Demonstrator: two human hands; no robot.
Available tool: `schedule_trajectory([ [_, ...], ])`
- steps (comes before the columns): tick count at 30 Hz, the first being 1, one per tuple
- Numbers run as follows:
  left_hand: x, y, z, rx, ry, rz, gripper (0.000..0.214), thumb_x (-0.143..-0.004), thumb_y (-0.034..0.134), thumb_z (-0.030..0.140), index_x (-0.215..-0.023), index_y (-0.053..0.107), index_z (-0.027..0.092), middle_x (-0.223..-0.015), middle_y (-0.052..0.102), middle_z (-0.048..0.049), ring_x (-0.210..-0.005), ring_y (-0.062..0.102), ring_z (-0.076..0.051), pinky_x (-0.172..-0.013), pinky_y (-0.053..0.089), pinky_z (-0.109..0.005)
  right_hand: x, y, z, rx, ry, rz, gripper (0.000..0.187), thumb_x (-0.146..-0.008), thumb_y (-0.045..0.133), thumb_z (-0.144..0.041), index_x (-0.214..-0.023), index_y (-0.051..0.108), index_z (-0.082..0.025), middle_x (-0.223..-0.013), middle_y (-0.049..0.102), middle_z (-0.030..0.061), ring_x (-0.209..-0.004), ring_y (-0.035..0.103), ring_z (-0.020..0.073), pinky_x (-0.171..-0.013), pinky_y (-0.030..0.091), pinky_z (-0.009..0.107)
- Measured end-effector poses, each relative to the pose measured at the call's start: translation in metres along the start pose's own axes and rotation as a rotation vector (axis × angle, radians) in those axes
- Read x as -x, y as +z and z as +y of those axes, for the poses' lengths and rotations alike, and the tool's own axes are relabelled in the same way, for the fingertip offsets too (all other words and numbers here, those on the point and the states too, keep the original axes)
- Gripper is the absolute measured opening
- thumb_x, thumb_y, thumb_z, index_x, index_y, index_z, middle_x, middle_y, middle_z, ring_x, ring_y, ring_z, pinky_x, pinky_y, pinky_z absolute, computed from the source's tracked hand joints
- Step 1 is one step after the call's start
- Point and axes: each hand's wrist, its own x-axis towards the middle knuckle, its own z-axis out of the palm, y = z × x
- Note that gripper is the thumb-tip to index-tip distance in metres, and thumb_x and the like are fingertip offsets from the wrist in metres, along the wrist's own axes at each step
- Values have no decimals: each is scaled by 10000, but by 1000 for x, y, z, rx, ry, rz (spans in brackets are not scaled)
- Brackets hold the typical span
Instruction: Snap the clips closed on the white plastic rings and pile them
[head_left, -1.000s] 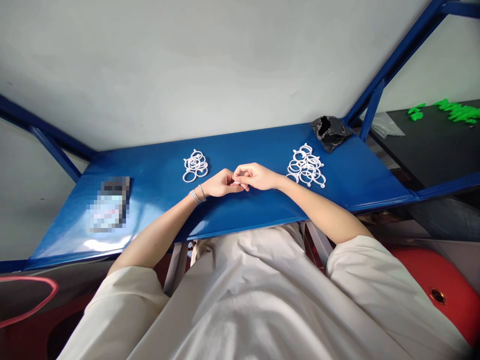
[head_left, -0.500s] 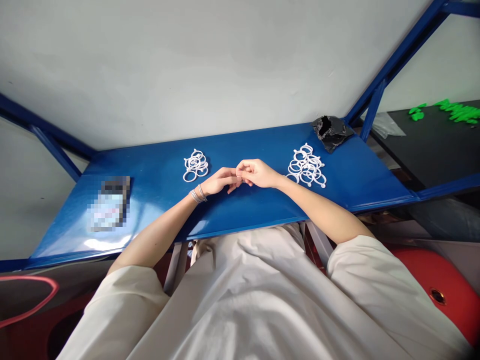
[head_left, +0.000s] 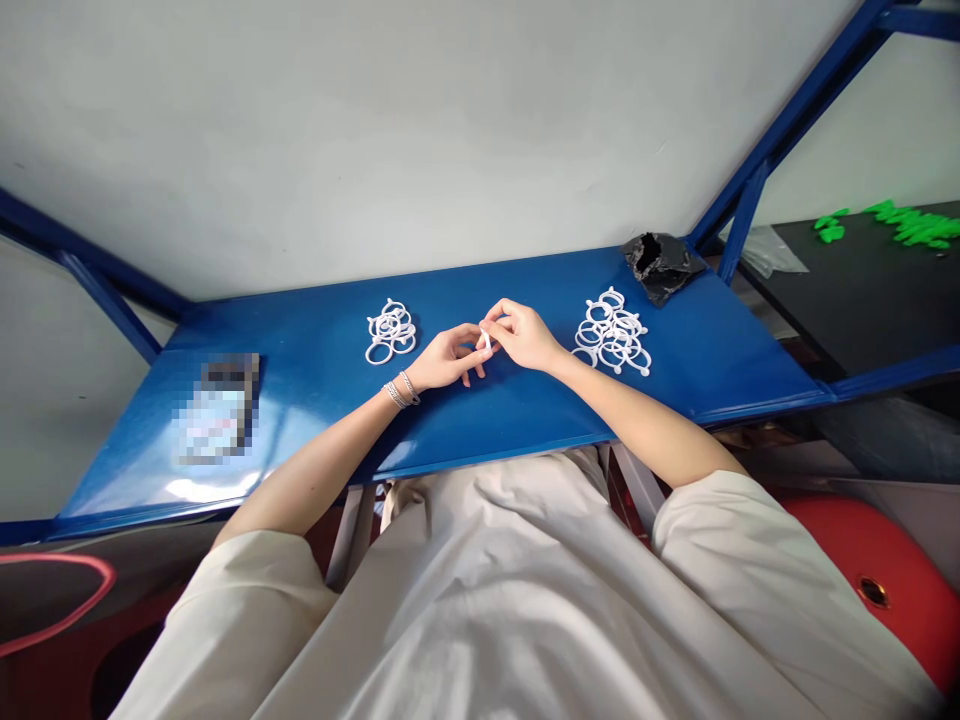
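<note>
Over the middle of the blue table (head_left: 517, 415), a small white plastic ring (head_left: 487, 342) shows edge-on between my hands. My left hand (head_left: 452, 358) is closed on its lower side, thumb pressed along it. From the right, my right hand (head_left: 519, 333) pinches the upper part with thumb and fingertips. Fingers cover much of the ring. A small heap of white rings (head_left: 391, 331) with little knobs lies beyond my left hand. To the right of my right hand is a larger heap of similar rings (head_left: 613, 332).
A crumpled black plastic bag (head_left: 660, 266) sits at the table's back right corner. On the left lies a pixelated object (head_left: 221, 408). Blue frame bars (head_left: 742, 225) rise at both sides. Green pieces (head_left: 911, 224) lie on a dark surface farther right.
My hands have turned and shifted slightly, so the white ring between them now shows. My left thumb has moved up against it. Both heaps look the same.
</note>
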Motion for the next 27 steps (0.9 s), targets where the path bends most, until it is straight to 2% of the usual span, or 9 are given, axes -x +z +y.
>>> schedule_trajectory([
  [6, 0, 2, 3, -12, -16, 19, 596, -829, 850, 606, -1091, 613, 127, -970, 709, -90, -669, 755, -174, -423, 565, -205, 3, 1, -5, 54, -36, 9, 330, -979, 690, -501, -903, 519, -229, -736, 713, 4, -662, 693, 170, -685, 557, 295],
  [10, 0, 2, 5, -15, -51, 0, 615, -823, 836, 651, -1036, 636, 110, -918, 714, -90, -635, 735, -157, -433, 574, -214, 6, -2, -12, 262, -62, 5, 195, -1029, 613, -358, -916, 538, -219, -786, 720, 23, -692, 675, 173, -682, 476, 280],
  [14, 0, -1, 7, -22, -79, -45, 567, -865, 799, 656, -910, 627, 118, -717, 657, -21, -490, 643, -102, -436, 547, -198, 8, -7, -21, 571, -43, -72, 282, -1099, 486, -321, -846, 544, -209, -788, 707, 40, -683, 601, 163, -658, 360, 279],
  [17, 0, -3, 7, -27, -84, -74, 554, -867, 800, 653, -874, 614, 131, -646, 630, -4, -461, 609, -97, -426, 510, -193, 8, -8, -26, 697, -43, -151, 340, -1117, 425, -291, -824, 569, -196, -796, 696, 53, -682, 561, 164, -658, 314, 288],
  [21, 1, -5, 7, -23, -78, -102, 549, -877, 783, 664, -907, 634, 137, -631, 613, 1, -468, 574, -95, -421, 484, -197, 9, -8, -29, 719, -43, -182, 336, -1110, 432, -276, -843, 615, -185, -830, 714, 59, -696, 561, 167, -672, 311, 289],
  [27, 2, -5, 9, -17, -72, -116, 527, -881, 784, 650, -898, 624, 148, -649, 598, 11, -479, 560, -91, -420, 474, -198, 7, -5, -24, 645, -5, -141, 355, -1101, 453, -269, -823, 654, -178, -813, 721, 46, -707, 581, 155, -688, 332, 272],
])
